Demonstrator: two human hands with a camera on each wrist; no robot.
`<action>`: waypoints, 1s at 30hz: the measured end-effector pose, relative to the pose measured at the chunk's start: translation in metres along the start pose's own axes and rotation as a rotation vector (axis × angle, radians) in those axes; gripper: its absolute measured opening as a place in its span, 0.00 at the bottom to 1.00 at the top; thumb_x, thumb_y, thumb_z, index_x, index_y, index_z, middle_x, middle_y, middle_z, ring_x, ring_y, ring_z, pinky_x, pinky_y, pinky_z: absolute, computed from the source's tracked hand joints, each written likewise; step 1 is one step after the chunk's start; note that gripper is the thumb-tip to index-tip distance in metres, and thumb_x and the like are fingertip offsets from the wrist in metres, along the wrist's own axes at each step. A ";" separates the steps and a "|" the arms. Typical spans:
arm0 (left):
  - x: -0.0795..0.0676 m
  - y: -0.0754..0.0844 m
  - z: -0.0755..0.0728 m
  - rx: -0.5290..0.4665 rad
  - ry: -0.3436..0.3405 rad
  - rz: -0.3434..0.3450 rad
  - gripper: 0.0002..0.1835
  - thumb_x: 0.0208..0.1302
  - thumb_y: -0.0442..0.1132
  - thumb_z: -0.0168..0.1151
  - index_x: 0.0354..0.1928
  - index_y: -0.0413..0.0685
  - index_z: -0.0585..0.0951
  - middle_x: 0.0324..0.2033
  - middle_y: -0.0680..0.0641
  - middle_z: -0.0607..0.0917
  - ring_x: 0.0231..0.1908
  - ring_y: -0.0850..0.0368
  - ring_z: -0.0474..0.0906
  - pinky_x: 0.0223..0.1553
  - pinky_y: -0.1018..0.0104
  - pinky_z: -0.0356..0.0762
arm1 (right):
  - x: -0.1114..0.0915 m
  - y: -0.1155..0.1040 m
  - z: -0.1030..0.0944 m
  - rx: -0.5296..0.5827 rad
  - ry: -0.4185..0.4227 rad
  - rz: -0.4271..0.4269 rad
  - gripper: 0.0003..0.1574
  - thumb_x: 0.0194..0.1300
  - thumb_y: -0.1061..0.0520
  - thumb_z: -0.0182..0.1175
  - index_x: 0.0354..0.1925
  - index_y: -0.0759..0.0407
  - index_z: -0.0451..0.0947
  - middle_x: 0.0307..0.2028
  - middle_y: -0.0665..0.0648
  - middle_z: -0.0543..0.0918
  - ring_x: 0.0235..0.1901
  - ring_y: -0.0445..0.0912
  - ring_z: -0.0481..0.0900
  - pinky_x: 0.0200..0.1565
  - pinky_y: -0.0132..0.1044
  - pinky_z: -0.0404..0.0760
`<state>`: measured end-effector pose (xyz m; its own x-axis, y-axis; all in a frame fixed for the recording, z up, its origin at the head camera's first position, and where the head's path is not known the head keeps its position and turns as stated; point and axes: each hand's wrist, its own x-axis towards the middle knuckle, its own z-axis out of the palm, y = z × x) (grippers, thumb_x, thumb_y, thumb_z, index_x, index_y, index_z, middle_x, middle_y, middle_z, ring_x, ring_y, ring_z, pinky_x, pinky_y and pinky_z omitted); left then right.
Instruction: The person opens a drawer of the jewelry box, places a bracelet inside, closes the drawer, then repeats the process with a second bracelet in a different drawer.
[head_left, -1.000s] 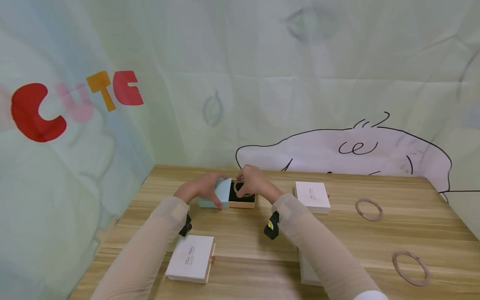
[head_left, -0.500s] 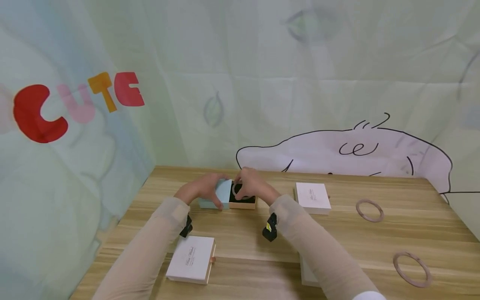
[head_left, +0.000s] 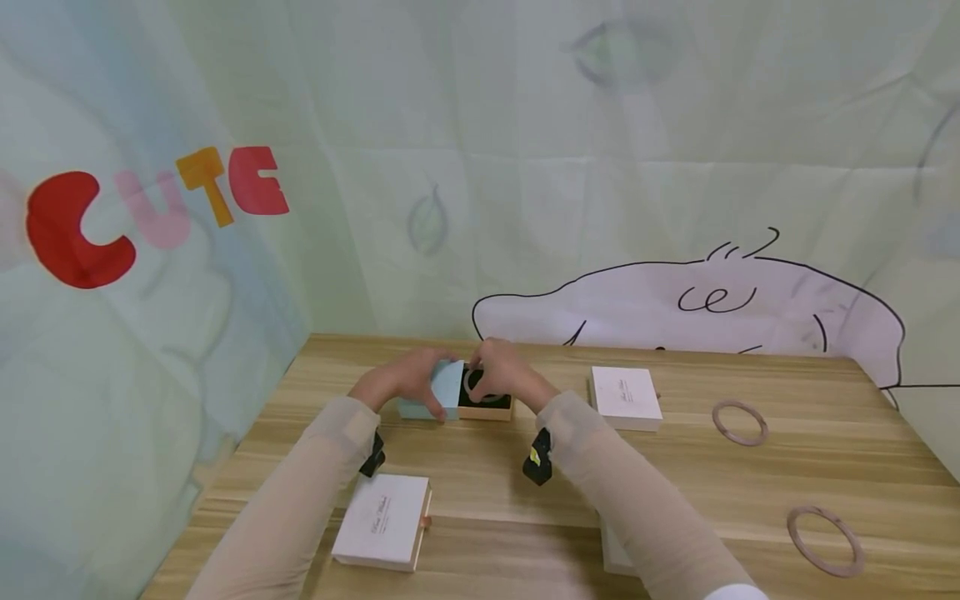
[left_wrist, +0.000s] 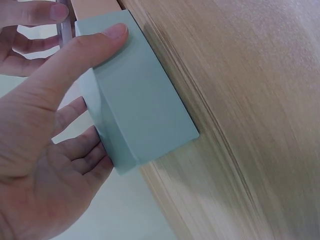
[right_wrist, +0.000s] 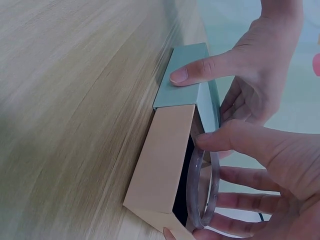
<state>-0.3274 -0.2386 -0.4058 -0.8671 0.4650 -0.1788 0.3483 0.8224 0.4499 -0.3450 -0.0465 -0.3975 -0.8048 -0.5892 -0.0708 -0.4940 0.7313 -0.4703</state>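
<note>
A pale blue box sleeve (left_wrist: 145, 105) lies near the table's back edge, with a peach drawer (right_wrist: 162, 155) pulled partway out of its right side. My left hand (head_left: 405, 379) grips the sleeve, thumb on the front face and fingers behind. The right hand (head_left: 507, 370) pinches a translucent greyish-mauve bangle (right_wrist: 192, 192) at the drawer's opening. In the right wrist view the bangle is tilted against the black lining (right_wrist: 181, 202), partly over the rim. My right fingers hide part of its far side in the head view.
White lettered boxes stand front left (head_left: 384, 521) and back right (head_left: 625, 396). Another white box (head_left: 617, 550) is partly hidden beneath my right forearm. Two more bangles lie on the right of the wooden table, one farther back (head_left: 740, 422), one nearer (head_left: 825, 542).
My right hand has shifted slightly left and down with the bangle, toward the drawer's lining. The left hand keeps its grip on the sleeve.
</note>
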 end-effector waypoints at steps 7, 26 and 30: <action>0.001 -0.002 0.001 0.006 0.002 0.008 0.51 0.39 0.40 0.85 0.67 0.33 0.69 0.55 0.39 0.77 0.48 0.46 0.73 0.51 0.52 0.74 | 0.001 -0.003 0.003 -0.026 -0.008 -0.002 0.19 0.50 0.61 0.75 0.42 0.65 0.86 0.42 0.58 0.84 0.37 0.47 0.76 0.39 0.37 0.79; -0.001 -0.002 0.001 -0.007 0.006 0.012 0.50 0.39 0.40 0.86 0.66 0.35 0.70 0.54 0.40 0.78 0.46 0.47 0.73 0.49 0.54 0.74 | 0.001 -0.011 0.012 -0.062 0.040 0.015 0.21 0.47 0.63 0.76 0.16 0.59 0.71 0.16 0.47 0.61 0.21 0.42 0.59 0.23 0.32 0.61; 0.000 -0.002 0.001 -0.011 0.010 0.017 0.50 0.39 0.39 0.86 0.66 0.35 0.70 0.53 0.41 0.78 0.46 0.47 0.73 0.49 0.54 0.74 | 0.002 -0.013 0.013 -0.103 0.056 0.028 0.23 0.47 0.61 0.77 0.15 0.58 0.70 0.18 0.48 0.63 0.22 0.42 0.59 0.23 0.32 0.61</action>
<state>-0.3275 -0.2402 -0.4075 -0.8645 0.4757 -0.1623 0.3594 0.8108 0.4620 -0.3361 -0.0614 -0.4033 -0.8344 -0.5503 -0.0315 -0.5003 0.7800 -0.3759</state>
